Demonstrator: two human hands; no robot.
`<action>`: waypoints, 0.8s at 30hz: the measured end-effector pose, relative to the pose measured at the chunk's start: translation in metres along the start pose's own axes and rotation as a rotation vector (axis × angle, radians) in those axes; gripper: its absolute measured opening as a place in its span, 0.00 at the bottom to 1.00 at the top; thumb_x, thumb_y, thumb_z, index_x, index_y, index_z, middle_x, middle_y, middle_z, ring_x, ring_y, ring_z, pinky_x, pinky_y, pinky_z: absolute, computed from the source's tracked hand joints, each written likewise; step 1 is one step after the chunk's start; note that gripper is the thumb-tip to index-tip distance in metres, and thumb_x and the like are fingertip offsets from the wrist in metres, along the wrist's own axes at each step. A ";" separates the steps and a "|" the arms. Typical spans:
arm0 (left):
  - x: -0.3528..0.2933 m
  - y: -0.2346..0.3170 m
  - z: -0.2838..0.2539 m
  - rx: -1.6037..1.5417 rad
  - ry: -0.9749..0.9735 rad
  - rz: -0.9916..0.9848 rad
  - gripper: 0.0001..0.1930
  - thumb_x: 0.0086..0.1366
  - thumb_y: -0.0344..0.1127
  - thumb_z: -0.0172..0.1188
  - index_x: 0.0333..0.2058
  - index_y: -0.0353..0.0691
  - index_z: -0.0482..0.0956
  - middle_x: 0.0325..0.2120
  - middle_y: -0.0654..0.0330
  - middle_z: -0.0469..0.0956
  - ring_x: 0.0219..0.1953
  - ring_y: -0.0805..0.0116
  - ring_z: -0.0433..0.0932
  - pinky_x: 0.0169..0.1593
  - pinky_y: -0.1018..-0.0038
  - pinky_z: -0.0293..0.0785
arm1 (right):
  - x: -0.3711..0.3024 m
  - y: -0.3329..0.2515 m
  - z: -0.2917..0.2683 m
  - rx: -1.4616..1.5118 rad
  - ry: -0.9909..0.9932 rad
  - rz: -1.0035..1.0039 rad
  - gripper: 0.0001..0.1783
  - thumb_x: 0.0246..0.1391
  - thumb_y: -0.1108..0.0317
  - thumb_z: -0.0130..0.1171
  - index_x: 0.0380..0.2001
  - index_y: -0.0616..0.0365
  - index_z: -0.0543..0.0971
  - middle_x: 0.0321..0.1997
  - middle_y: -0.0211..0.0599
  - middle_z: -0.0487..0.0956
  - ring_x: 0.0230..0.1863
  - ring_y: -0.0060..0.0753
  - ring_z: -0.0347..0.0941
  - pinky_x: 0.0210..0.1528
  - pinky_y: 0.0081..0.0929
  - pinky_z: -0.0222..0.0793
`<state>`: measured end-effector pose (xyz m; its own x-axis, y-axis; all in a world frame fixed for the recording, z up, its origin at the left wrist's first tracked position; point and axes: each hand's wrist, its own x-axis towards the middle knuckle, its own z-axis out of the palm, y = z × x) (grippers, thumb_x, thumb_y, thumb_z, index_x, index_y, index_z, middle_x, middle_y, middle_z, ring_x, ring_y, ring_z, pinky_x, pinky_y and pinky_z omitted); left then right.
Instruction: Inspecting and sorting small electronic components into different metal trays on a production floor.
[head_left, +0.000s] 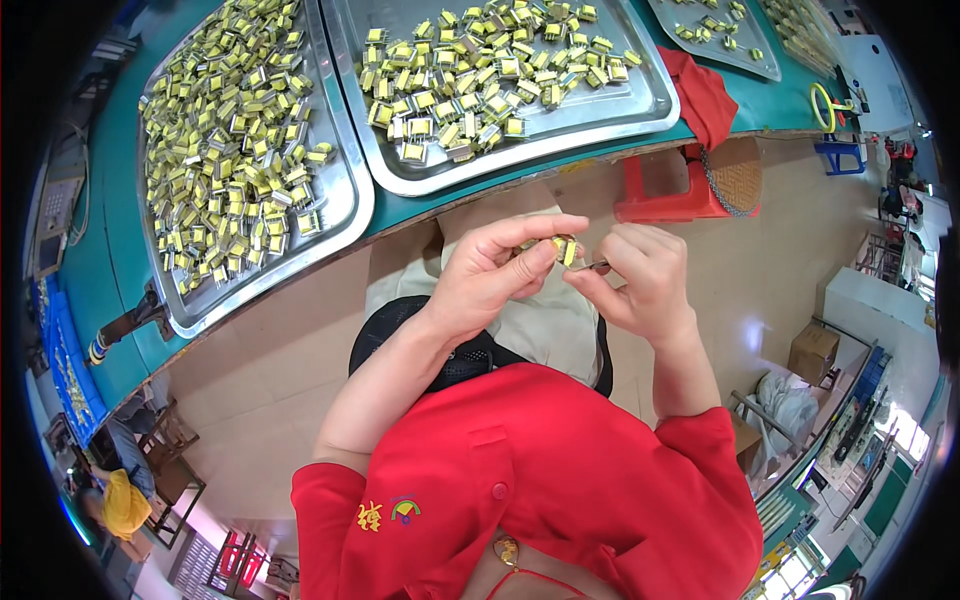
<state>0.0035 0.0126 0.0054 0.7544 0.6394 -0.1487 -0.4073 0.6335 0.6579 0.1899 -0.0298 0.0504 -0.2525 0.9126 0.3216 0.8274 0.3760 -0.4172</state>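
Note:
My left hand (pixel 495 268) pinches a small yellow and silver component (pixel 566 250) between thumb and fingers, held above my lap. My right hand (pixel 645 275) is closed on a thin metal tool (pixel 597 266) whose tip touches the component. Both hands meet just below the green table edge. On the table lie two steel trays: the left tray (pixel 345 205) is piled with several of the same yellow components, and the middle tray (pixel 590 115) holds a looser heap of them.
A third tray (pixel 755 65) with a few parts sits at the far right. A red cloth (pixel 703 97) hangs over the table edge above a red stool (pixel 665 200). Cardboard box (pixel 813 352) and another person in yellow (pixel 122 503) on the floor.

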 end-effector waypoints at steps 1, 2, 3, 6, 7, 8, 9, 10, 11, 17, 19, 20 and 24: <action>0.000 0.000 0.000 0.000 0.000 0.000 0.16 0.66 0.32 0.50 0.51 0.34 0.70 0.38 0.59 0.77 0.23 0.84 0.61 0.24 0.86 0.54 | -0.001 0.000 0.000 0.022 -0.001 0.011 0.25 0.38 0.54 0.67 0.12 0.56 0.63 0.14 0.34 0.62 0.14 0.37 0.60 0.16 0.30 0.53; 0.001 0.002 0.000 0.000 0.003 0.006 0.16 0.66 0.32 0.50 0.51 0.34 0.70 0.38 0.59 0.77 0.23 0.84 0.61 0.24 0.86 0.54 | -0.001 0.000 -0.001 0.044 0.000 0.022 0.26 0.38 0.53 0.67 0.13 0.56 0.63 0.14 0.35 0.63 0.15 0.37 0.61 0.17 0.30 0.53; 0.001 0.003 0.001 0.000 0.005 0.012 0.16 0.66 0.32 0.50 0.51 0.34 0.70 0.37 0.59 0.77 0.23 0.83 0.61 0.24 0.86 0.54 | 0.000 0.000 -0.001 0.044 0.000 0.022 0.26 0.38 0.53 0.67 0.13 0.56 0.63 0.14 0.35 0.63 0.15 0.37 0.61 0.17 0.30 0.53; 0.001 0.003 0.001 0.011 0.004 0.012 0.16 0.66 0.32 0.50 0.51 0.34 0.70 0.37 0.60 0.77 0.23 0.83 0.61 0.24 0.86 0.53 | 0.004 -0.001 -0.001 -0.114 0.062 -0.032 0.27 0.38 0.50 0.66 0.13 0.57 0.63 0.14 0.36 0.62 0.15 0.38 0.60 0.16 0.31 0.53; 0.001 0.003 0.001 0.010 0.003 0.011 0.16 0.66 0.32 0.50 0.51 0.34 0.70 0.37 0.60 0.77 0.23 0.83 0.61 0.24 0.86 0.53 | 0.004 -0.001 -0.001 -0.151 0.069 -0.041 0.27 0.39 0.49 0.66 0.13 0.57 0.63 0.15 0.36 0.62 0.15 0.38 0.60 0.16 0.31 0.53; 0.001 0.002 0.001 0.015 0.007 0.014 0.16 0.66 0.32 0.50 0.51 0.34 0.70 0.37 0.60 0.77 0.23 0.84 0.61 0.24 0.86 0.53 | 0.004 -0.001 0.000 -0.186 0.075 -0.051 0.28 0.39 0.47 0.65 0.13 0.56 0.63 0.15 0.36 0.62 0.15 0.39 0.60 0.16 0.31 0.52; 0.001 0.002 0.001 0.019 0.011 0.016 0.16 0.66 0.32 0.50 0.51 0.34 0.70 0.37 0.60 0.77 0.23 0.84 0.61 0.24 0.86 0.53 | 0.004 -0.002 0.000 -0.185 0.075 -0.051 0.28 0.39 0.47 0.65 0.13 0.56 0.63 0.15 0.36 0.62 0.15 0.39 0.60 0.16 0.31 0.52; 0.001 0.002 0.001 0.020 0.011 0.016 0.16 0.66 0.32 0.50 0.51 0.34 0.70 0.37 0.60 0.77 0.23 0.84 0.61 0.24 0.86 0.53 | 0.005 -0.002 0.001 -0.209 0.092 -0.060 0.27 0.40 0.47 0.64 0.13 0.56 0.62 0.15 0.35 0.61 0.15 0.38 0.60 0.16 0.31 0.52; 0.001 0.002 0.001 0.024 0.015 0.016 0.16 0.66 0.32 0.50 0.51 0.34 0.70 0.37 0.60 0.77 0.23 0.84 0.61 0.24 0.86 0.53 | 0.005 -0.003 0.001 -0.234 0.108 -0.067 0.27 0.40 0.47 0.64 0.13 0.56 0.62 0.15 0.34 0.60 0.15 0.37 0.59 0.16 0.31 0.51; 0.001 0.003 0.001 0.042 0.029 0.013 0.16 0.66 0.32 0.50 0.51 0.35 0.71 0.36 0.60 0.77 0.24 0.85 0.62 0.24 0.86 0.54 | 0.004 -0.003 0.000 -0.273 0.100 -0.091 0.28 0.41 0.48 0.64 0.12 0.55 0.61 0.14 0.33 0.59 0.15 0.36 0.58 0.16 0.31 0.50; 0.000 0.002 0.001 0.044 0.027 0.014 0.15 0.66 0.32 0.50 0.50 0.35 0.71 0.36 0.60 0.77 0.24 0.85 0.62 0.24 0.86 0.54 | 0.004 -0.003 0.000 -0.276 0.097 -0.098 0.28 0.40 0.48 0.64 0.12 0.55 0.61 0.14 0.33 0.59 0.14 0.36 0.58 0.16 0.31 0.50; 0.000 0.002 0.001 0.048 0.026 0.014 0.15 0.66 0.32 0.50 0.50 0.35 0.71 0.36 0.60 0.77 0.24 0.85 0.62 0.25 0.86 0.54 | 0.004 -0.003 0.000 -0.280 0.093 -0.103 0.28 0.40 0.48 0.64 0.12 0.55 0.61 0.14 0.33 0.59 0.14 0.36 0.59 0.16 0.31 0.50; 0.001 0.002 0.002 0.058 0.031 0.004 0.15 0.66 0.32 0.51 0.50 0.35 0.71 0.36 0.60 0.77 0.25 0.85 0.62 0.25 0.86 0.54 | 0.004 -0.003 -0.001 -0.246 0.085 -0.081 0.28 0.40 0.48 0.64 0.12 0.55 0.62 0.14 0.34 0.59 0.14 0.36 0.58 0.16 0.31 0.51</action>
<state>0.0042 0.0134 0.0086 0.7363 0.6553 -0.1683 -0.3787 0.6053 0.7002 0.1869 -0.0275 0.0534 -0.2885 0.8604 0.4201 0.9058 0.3874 -0.1715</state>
